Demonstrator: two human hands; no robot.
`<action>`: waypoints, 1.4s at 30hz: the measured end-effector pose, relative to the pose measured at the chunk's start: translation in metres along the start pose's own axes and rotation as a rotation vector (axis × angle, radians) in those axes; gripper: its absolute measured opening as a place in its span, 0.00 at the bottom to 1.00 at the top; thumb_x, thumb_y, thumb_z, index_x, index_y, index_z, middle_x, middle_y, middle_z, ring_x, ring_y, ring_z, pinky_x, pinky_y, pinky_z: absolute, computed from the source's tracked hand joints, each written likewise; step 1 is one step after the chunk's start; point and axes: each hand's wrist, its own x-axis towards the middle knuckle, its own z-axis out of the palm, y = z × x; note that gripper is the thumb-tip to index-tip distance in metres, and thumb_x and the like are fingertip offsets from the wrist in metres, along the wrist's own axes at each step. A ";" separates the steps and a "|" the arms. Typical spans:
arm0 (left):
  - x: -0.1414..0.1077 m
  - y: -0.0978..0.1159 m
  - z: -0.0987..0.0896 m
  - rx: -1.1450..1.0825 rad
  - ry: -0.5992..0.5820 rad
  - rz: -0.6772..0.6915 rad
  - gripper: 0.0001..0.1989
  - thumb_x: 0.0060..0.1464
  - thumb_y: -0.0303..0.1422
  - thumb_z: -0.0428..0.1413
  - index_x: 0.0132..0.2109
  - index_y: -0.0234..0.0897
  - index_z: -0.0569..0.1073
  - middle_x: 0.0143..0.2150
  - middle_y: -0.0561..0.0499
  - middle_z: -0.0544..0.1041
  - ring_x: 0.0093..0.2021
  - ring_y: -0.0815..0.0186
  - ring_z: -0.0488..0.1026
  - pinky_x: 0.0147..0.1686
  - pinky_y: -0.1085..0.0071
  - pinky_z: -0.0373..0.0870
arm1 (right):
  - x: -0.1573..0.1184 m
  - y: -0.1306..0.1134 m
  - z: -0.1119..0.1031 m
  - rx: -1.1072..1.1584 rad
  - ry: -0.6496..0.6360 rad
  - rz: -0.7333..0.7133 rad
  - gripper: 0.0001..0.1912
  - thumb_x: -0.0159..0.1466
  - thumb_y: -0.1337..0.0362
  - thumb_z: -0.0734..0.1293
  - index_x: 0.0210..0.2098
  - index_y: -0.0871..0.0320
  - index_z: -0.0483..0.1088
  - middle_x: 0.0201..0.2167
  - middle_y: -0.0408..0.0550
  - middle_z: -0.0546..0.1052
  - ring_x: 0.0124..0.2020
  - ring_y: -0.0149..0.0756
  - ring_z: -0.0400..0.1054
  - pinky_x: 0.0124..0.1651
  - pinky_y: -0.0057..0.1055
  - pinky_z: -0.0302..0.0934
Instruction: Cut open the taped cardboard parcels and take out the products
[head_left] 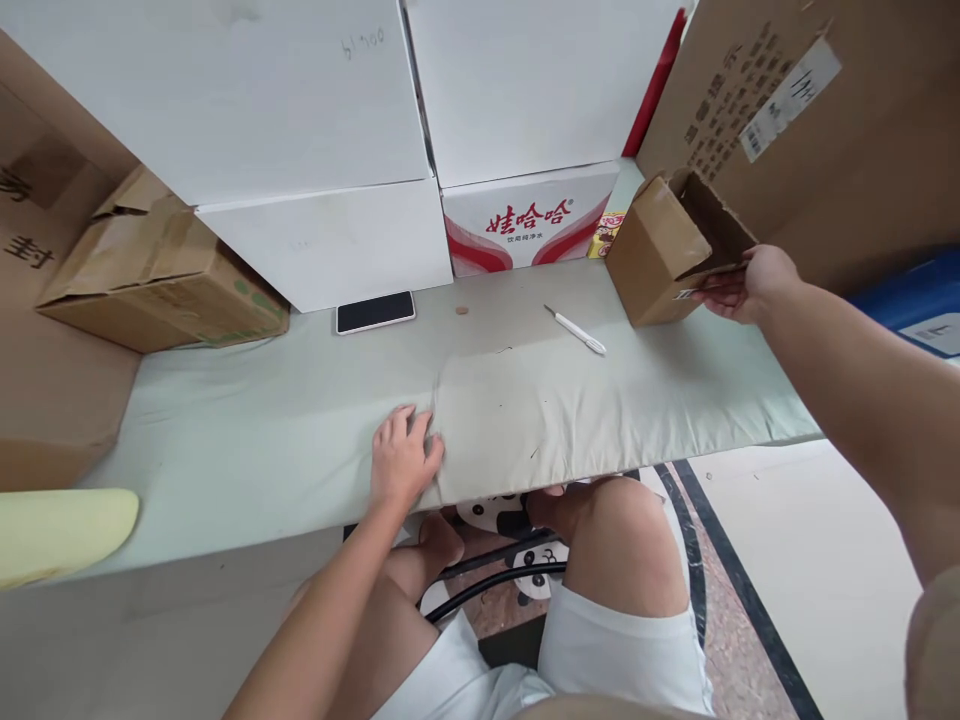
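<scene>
My right hand (750, 285) grips the near right edge of a small brown cardboard box (651, 250), whose top is open. The box stands at the right of the cloth-covered table (300, 420). My left hand (403, 452) rests on the cloth near the front edge, fingers spread and nothing in them. Between the hands, farther back, lies a white pen-like tool (577, 331) with a thin dark tip. A phone (376, 312) with a dark screen lies before the white boxes, and a small brown round piece (462, 310) is to its right.
White boxes (322, 240) are stacked along the back, one with red lettering (529, 222). A taped carton (172, 285) stands at the left, a large carton (847, 130) at the right. A yellow packet (606, 235) is behind the small box. A pale yellow object (67, 530) lies front left.
</scene>
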 end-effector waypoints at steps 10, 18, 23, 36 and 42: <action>-0.006 -0.007 0.008 0.017 0.052 0.053 0.22 0.65 0.35 0.52 0.60 0.36 0.78 0.63 0.35 0.76 0.68 0.45 0.70 0.65 0.50 0.69 | 0.040 -0.079 0.052 0.203 -0.300 0.184 0.38 0.79 0.51 0.39 0.73 0.69 0.59 0.69 0.79 0.62 0.40 0.34 0.73 0.44 0.42 0.63; -0.006 -0.002 0.005 -0.042 0.011 0.008 0.21 0.63 0.36 0.54 0.61 0.40 0.78 0.65 0.36 0.75 0.69 0.44 0.68 0.67 0.48 0.66 | -0.050 -0.072 0.119 0.258 -0.579 -0.015 0.21 0.78 0.59 0.53 0.46 0.62 0.75 0.61 0.62 0.75 0.41 0.31 0.76 0.57 0.37 0.63; -0.009 0.002 0.003 -0.107 -0.006 0.015 0.21 0.64 0.37 0.55 0.61 0.37 0.76 0.65 0.35 0.74 0.70 0.43 0.66 0.68 0.46 0.64 | -0.208 -0.025 0.178 0.286 -0.740 -0.480 0.18 0.72 0.53 0.58 0.41 0.55 0.76 0.43 0.53 0.82 0.45 0.40 0.78 0.55 0.38 0.71; 0.061 -0.111 -0.081 -0.189 0.114 -0.153 0.22 0.64 0.37 0.56 0.62 0.35 0.72 0.60 0.37 0.73 0.62 0.49 0.73 0.66 0.51 0.69 | -0.301 0.010 0.239 0.113 -0.639 -0.951 0.11 0.70 0.58 0.61 0.37 0.53 0.73 0.36 0.52 0.79 0.39 0.48 0.73 0.45 0.44 0.64; 0.168 -0.212 -0.164 -0.103 0.395 -0.829 0.49 0.53 0.50 0.67 0.74 0.38 0.56 0.75 0.29 0.54 0.79 0.35 0.48 0.73 0.36 0.54 | -0.305 0.012 0.242 0.015 -0.560 -1.127 0.10 0.73 0.62 0.60 0.38 0.54 0.72 0.38 0.49 0.79 0.39 0.44 0.71 0.43 0.41 0.63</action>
